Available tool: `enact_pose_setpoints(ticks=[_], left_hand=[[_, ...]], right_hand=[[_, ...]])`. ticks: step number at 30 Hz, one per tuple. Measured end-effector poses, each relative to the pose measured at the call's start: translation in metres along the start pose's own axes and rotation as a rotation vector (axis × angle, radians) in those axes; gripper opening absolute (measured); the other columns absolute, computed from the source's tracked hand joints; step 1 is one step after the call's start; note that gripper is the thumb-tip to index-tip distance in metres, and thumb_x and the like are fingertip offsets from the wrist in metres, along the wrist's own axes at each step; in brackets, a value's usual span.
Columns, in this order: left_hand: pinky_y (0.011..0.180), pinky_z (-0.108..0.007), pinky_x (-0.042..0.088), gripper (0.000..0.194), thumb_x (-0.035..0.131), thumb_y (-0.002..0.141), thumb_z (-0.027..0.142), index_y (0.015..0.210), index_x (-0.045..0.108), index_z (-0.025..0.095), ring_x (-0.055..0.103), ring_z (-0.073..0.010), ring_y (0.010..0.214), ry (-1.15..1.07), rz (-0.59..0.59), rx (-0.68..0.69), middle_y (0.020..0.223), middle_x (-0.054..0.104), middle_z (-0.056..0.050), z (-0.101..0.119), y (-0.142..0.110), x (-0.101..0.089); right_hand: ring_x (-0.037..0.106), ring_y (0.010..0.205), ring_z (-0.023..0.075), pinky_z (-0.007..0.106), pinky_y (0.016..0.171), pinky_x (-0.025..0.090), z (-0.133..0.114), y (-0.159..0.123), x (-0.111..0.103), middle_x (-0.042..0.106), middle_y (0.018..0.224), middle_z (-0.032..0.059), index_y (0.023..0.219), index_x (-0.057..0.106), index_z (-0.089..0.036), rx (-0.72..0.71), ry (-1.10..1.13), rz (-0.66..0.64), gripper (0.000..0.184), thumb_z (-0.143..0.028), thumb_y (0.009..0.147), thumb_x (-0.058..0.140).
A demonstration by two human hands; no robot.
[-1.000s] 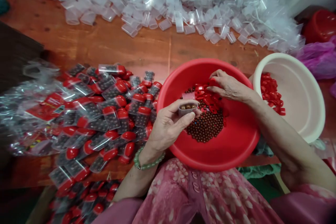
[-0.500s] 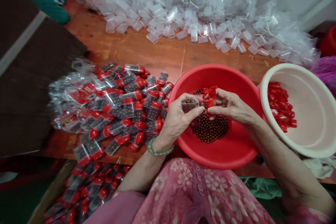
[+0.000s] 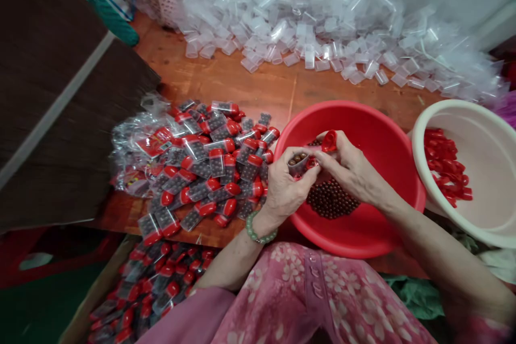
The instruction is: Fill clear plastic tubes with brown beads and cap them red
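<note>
The held cap (image 3: 329,141) is glossy red, the basin (image 3: 387,150) plain red, the beads (image 3: 332,200) dark brown, the tub (image 3: 484,172) creamy white; the tabletop (image 3: 237,83) is orange-brown, the bracelet (image 3: 255,235) pale green, the garment (image 3: 278,279) pink with a pale blossom print, the cloth (image 3: 417,295) dull green

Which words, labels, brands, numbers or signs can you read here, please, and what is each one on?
None can be read.
Red printed label at left: too small and blurred.
Clear container in the left hand: no text visible.
Front strip of the pink garment: curled marks; cannot tell if letters.
</note>
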State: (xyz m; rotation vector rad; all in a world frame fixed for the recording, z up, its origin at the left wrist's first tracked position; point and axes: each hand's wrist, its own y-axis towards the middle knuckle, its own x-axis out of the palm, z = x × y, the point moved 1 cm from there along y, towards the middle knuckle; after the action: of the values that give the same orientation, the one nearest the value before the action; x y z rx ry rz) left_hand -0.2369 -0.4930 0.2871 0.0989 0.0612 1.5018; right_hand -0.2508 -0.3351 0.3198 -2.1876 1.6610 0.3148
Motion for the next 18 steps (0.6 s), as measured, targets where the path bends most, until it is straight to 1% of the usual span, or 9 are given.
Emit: enact_pose_setpoints(ticks=[2,3,5,7,10,13,15,16,18], left_hand=[[0.080,-0.028,0.060,0.018,0.076,0.082,0.023,0.095,0.066,0.018,0.072,-0.0142,0.080,-0.037,-0.041,-0.008,0.092,0.076,-0.004,0.002,0.002,-0.005],[0.082,-0.029,0.061,0.017,0.077,0.082,0.024,0.094,0.067,0.018,0.072,-0.0150,0.083,-0.057,-0.072,-0.015,0.093,0.076,-0.004,0.003,0.003,-0.007],[0.088,-0.032,0.060,0.020,0.079,0.081,0.027,0.095,0.067,0.018,0.073,-0.0171,0.090,-0.103,-0.121,-0.058,0.098,0.077,-0.006,0.004,0.005,-0.012],[0.091,-0.033,0.059,0.027,0.082,0.079,0.030,0.096,0.065,0.018,0.073,-0.0176,0.093,-0.164,-0.133,-0.141,0.100,0.076,-0.006,0.003,0.007,-0.015],[0.086,-0.029,0.058,0.045,0.090,0.070,0.032,0.101,0.061,0.019,0.072,-0.0151,0.088,-0.282,-0.107,-0.241,0.095,0.074,-0.002,0.000,0.012,-0.019],[0.076,-0.027,0.055,0.053,0.093,0.068,0.034,0.107,0.059,0.020,0.068,-0.0121,0.076,-0.318,-0.100,-0.310,0.089,0.072,0.000,-0.001,0.016,-0.019],[0.071,-0.026,0.053,0.052,0.091,0.070,0.037,0.107,0.060,0.020,0.065,-0.0110,0.070,-0.310,-0.108,-0.334,0.086,0.070,0.001,0.000,0.019,-0.017],[0.069,-0.026,0.053,0.051,0.091,0.071,0.038,0.107,0.060,0.020,0.064,-0.0106,0.068,-0.312,-0.112,-0.332,0.083,0.069,0.002,0.001,0.020,-0.016],[0.068,-0.025,0.052,0.049,0.091,0.070,0.037,0.105,0.061,0.020,0.062,-0.0099,0.066,-0.319,-0.116,-0.314,0.079,0.066,0.003,0.003,0.023,-0.013]], right_hand=[[0.071,0.082,0.0222,0.038,0.077,0.059,-0.003,0.000,-0.006,0.074,0.099,0.0089,0.119,0.056,-0.021,-0.138,-0.217,0.064,0.038,-0.053,0.098,0.057],[0.072,0.092,0.0233,0.039,0.084,0.058,-0.004,0.000,-0.010,0.074,0.106,0.0110,0.122,0.058,-0.020,-0.213,-0.274,0.095,0.036,-0.048,0.099,0.055],[0.071,0.104,0.0235,0.041,0.094,0.057,-0.002,0.001,-0.015,0.074,0.114,0.0116,0.124,0.064,-0.021,-0.354,-0.287,0.141,0.031,-0.041,0.101,0.054],[0.071,0.104,0.0224,0.040,0.095,0.057,0.000,0.003,-0.018,0.075,0.109,0.0090,0.126,0.069,-0.024,-0.443,-0.257,0.167,0.030,-0.038,0.100,0.059],[0.073,0.089,0.0195,0.037,0.087,0.060,0.003,0.006,-0.018,0.077,0.096,0.0039,0.127,0.073,-0.029,-0.485,-0.191,0.149,0.032,-0.035,0.096,0.069],[0.074,0.079,0.0179,0.034,0.080,0.062,0.004,0.005,-0.018,0.079,0.094,0.0013,0.132,0.071,-0.032,-0.439,-0.188,0.170,0.041,-0.035,0.091,0.075],[0.076,0.081,0.0195,0.035,0.079,0.064,0.004,0.002,-0.018,0.081,0.100,0.0023,0.133,0.070,-0.033,-0.427,-0.248,0.226,0.042,-0.036,0.091,0.075],[0.077,0.083,0.0206,0.036,0.080,0.065,0.004,0.000,-0.018,0.081,0.104,0.0031,0.133,0.070,-0.034,-0.449,-0.287,0.240,0.040,-0.036,0.093,0.074],[0.079,0.092,0.0229,0.037,0.086,0.066,0.005,-0.003,-0.017,0.081,0.111,0.0053,0.133,0.070,-0.033,-0.553,-0.369,0.214,0.036,-0.035,0.097,0.068]])
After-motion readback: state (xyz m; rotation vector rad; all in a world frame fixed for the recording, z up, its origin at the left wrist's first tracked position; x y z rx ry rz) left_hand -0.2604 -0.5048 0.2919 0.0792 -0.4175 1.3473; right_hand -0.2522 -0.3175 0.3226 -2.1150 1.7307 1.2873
